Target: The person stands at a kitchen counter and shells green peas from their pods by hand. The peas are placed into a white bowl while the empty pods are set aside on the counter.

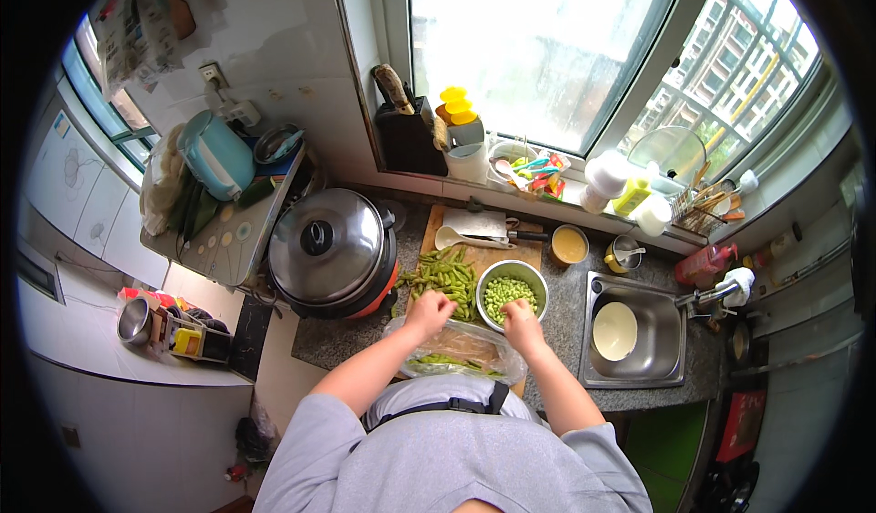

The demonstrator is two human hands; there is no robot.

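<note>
My left hand is over the near edge of a pile of green bean pods on a wooden cutting board; its fingers are bent, and whether they pinch a pod cannot be told. My right hand reaches over the near rim of a metal bowl that holds shelled green beans. Its fingers point down at the beans, with any grip hidden. Nearest my body lies a clear plastic bag with more pods in and around it. A cleaver and a white ladle rest behind the pods.
A large lidded electric pot stands left of the board. On the right are a yellowish cup, a small mug and a steel sink with a cream bowl inside. A knife block stands on the windowsill.
</note>
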